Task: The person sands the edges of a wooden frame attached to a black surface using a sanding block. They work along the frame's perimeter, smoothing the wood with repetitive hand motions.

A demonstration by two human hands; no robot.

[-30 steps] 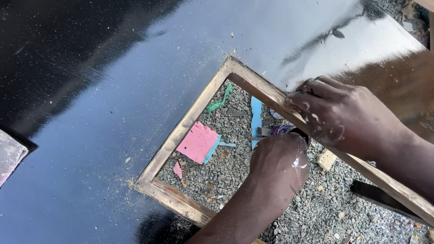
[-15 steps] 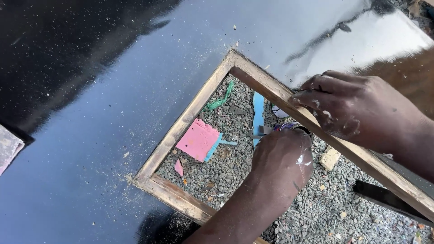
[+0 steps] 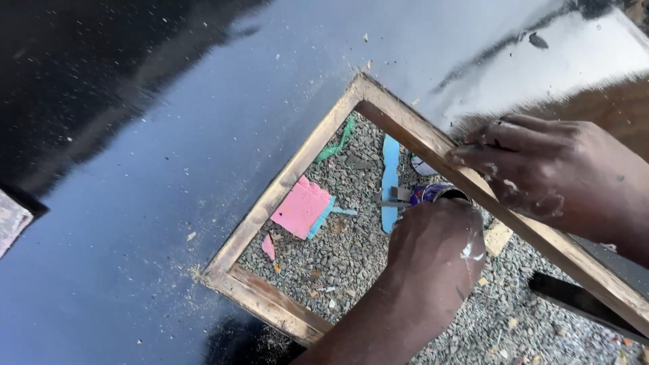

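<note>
While the right hand (image 3: 547, 172) is pressing flat on the wooden frame (image 3: 405, 128), fingers spread over the upper-right rail and curling past its outer edge, the left hand (image 3: 433, 260) is reaching through the opening from below. The left grip is closing round a small purple-and-white tin (image 3: 433, 194) with a grey, brush-like piece (image 3: 395, 197) sticking out just beyond the knuckles; fingers hidden, so exactly what is being pinched cannot be told.

The frame is lying flat, set into a cut-out in the glossy black panel (image 3: 169, 169), with gravel ground (image 3: 338, 250) showing through it. It is sitting as a diamond in view, one corner pointing away from the right grip toward the top, the held rail running long from that corner down to the lower right.

Judging handling: frame looks stiff, light, rough and splintery, joints possibly weak, so best held mid-rail, not at corners. Panel looks slick, dusted with sawdust. Tin looks small, light and easily tipped, so best gripped round its body.

Pink scrap (image 3: 301, 206) and blue strip (image 3: 390, 179) are lying left of the left grip.
</note>
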